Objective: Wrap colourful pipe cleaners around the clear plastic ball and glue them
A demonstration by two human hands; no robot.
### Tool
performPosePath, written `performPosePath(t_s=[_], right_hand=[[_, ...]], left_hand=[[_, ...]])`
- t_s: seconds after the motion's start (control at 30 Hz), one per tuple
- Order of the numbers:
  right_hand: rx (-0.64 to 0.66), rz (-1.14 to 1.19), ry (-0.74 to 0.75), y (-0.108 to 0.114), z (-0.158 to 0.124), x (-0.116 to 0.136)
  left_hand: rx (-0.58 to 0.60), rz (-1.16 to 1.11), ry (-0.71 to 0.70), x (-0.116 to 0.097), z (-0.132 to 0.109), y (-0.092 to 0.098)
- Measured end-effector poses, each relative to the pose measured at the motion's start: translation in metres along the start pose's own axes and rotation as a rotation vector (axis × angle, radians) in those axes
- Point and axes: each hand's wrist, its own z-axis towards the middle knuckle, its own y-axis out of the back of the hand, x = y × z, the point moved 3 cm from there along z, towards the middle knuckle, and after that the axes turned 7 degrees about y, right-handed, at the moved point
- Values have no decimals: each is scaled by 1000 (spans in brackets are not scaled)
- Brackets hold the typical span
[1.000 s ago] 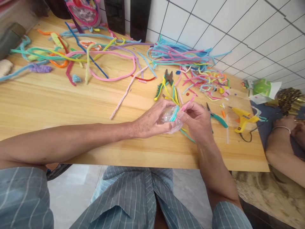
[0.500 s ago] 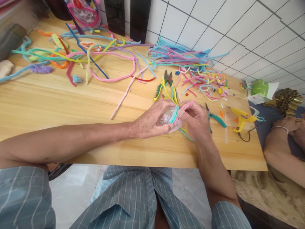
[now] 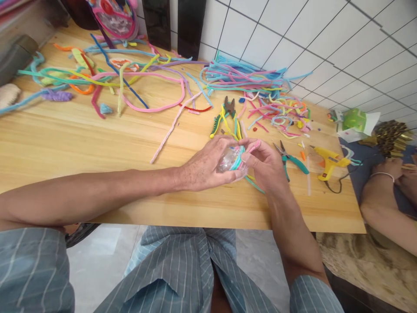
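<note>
My left hand (image 3: 208, 165) is closed round a clear, rounded plastic piece (image 3: 226, 161), possibly the end of a bottle. Teal and pink pipe cleaners band its right side. In my right hand (image 3: 267, 167), thumb and fingers pinch a pink pipe cleaner (image 3: 253, 146) against that band. Its short end sticks up past the fingertips. Just beyond the hands lie cutting pliers (image 3: 229, 106) with green and yellow handles. Needle-nose pliers (image 3: 295, 163) with teal handles rest right of my right hand. My palms hide part of the plastic.
A bundle of blue and pink pipe cleaners (image 3: 244, 78) lies along the tiled wall, with cut scraps (image 3: 286, 113) beside it. Loose pipe cleaners (image 3: 156, 108) spread over the left. A yellow glue gun (image 3: 330, 163) is at the right end, near another person's arm (image 3: 381, 195).
The pink pipe cleaner's free end has dropped slightly and points less far right. My right hand has shifted a little left, and the plastic piece has turned slightly.
</note>
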Motion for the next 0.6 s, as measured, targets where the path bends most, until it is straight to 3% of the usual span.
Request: performPosePath(t_s=[0.1, 0.17, 0.6], right_hand=[[-4, 8, 12, 0, 0, 0], [2, 3, 18, 0, -1, 0], [-7, 32, 128, 1, -3, 2]], left_hand=[[53, 11, 191, -4, 0, 2], [72, -5, 237, -6, 0, 3], [21, -24, -45, 4, -5, -2]])
